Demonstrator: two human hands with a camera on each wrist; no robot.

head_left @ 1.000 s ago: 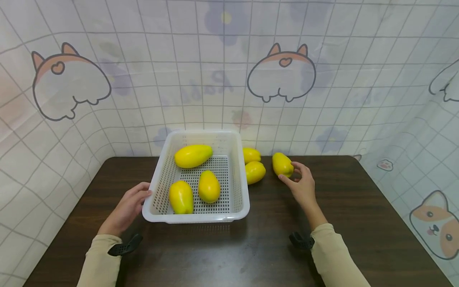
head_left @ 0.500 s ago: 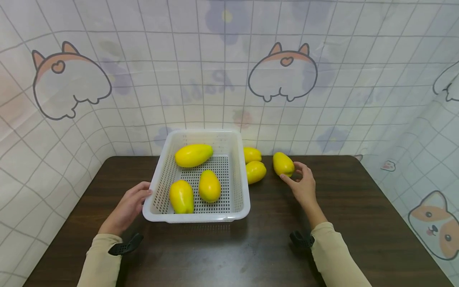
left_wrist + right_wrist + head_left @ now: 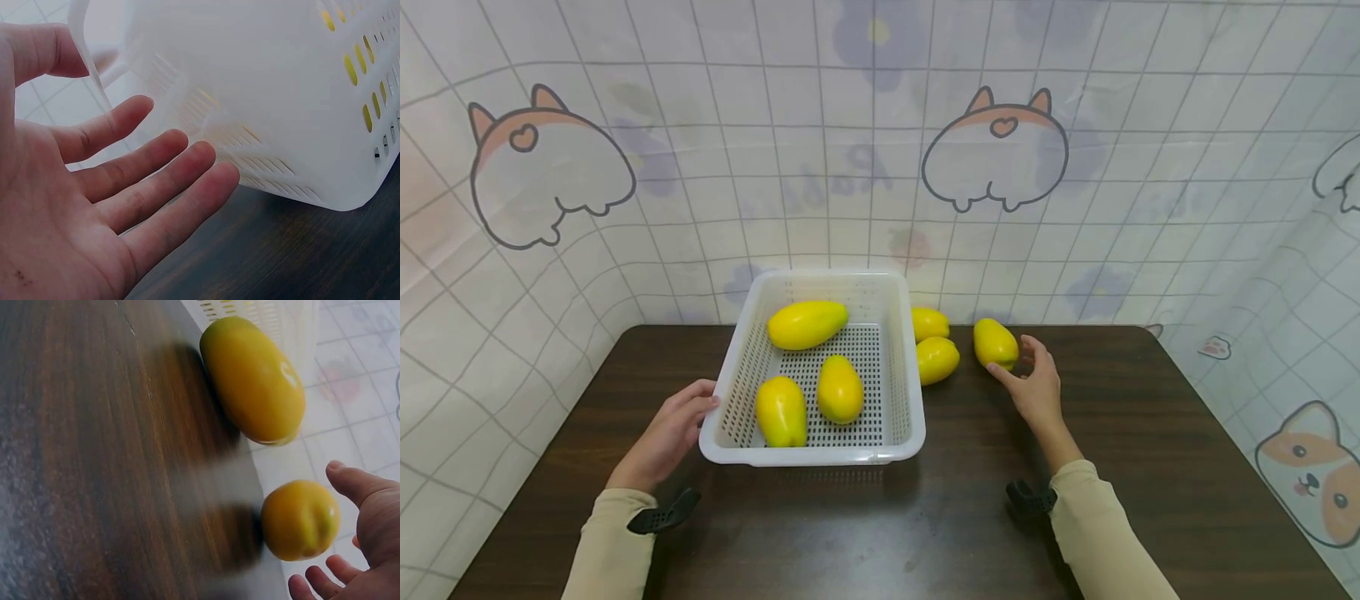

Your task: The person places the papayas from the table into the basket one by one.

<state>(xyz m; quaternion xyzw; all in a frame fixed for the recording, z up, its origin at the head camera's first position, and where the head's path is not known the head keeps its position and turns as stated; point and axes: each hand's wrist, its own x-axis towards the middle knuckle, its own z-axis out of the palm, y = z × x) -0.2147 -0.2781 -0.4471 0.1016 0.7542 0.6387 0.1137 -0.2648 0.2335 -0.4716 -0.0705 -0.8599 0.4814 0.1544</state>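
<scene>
A white perforated plastic basket [image 3: 820, 455] holds three smooth yellow oval fruits, one of them this fruit [image 3: 840, 389]. My left hand [image 3: 666, 433] is at the basket's left side; in the left wrist view its thumb [image 3: 53, 53] reaches behind the rim while the other fingers extend, straight and spread, along the outer wall. Right of the basket, my right hand [image 3: 1036, 392] stands around a yellow fruit [image 3: 995, 344], thumb at its near side and fingers at its right. The right wrist view shows a gap between the relaxed fingers and this fruit [image 3: 300, 520].
Two more yellow fruits, the nearer one [image 3: 937, 361] and the farther one [image 3: 931, 323], lie against the basket's right side, partly hidden by it. A dark wooden table [image 3: 880, 533] bears everything. Behind it hangs a white checked cloth [image 3: 865, 208] with cartoon dogs.
The right hand's fingers have moved slightly away from the fruit's right side. The left hand and basket hold their places; the head view has shifted a little.
</scene>
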